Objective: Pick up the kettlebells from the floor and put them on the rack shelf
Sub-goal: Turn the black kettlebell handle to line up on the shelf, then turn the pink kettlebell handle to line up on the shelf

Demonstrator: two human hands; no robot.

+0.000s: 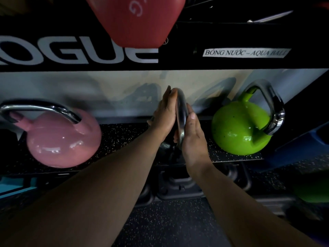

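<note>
A pink kettlebell (pixel 62 139) with a steel handle stands at the left of the speckled rack shelf (pixel 124 132). A green kettlebell (pixel 238 129) stands at the right of the same shelf. Between them, a kettlebell's steel handle (pixel 181 118) is pressed between my left hand (pixel 163 116) and my right hand (pixel 193 138), one palm on each side. Its dark body sits below my hands and is mostly hidden. I cannot tell whether it rests on the shelf.
A red ball (pixel 135 20) hangs over the black rack beam (pixel 222 34) above the shelf. A blue object (pixel 299 148) lies right of the green kettlebell. Dark weights (pixel 178 184) sit under the shelf on the speckled floor (pixel 169 223).
</note>
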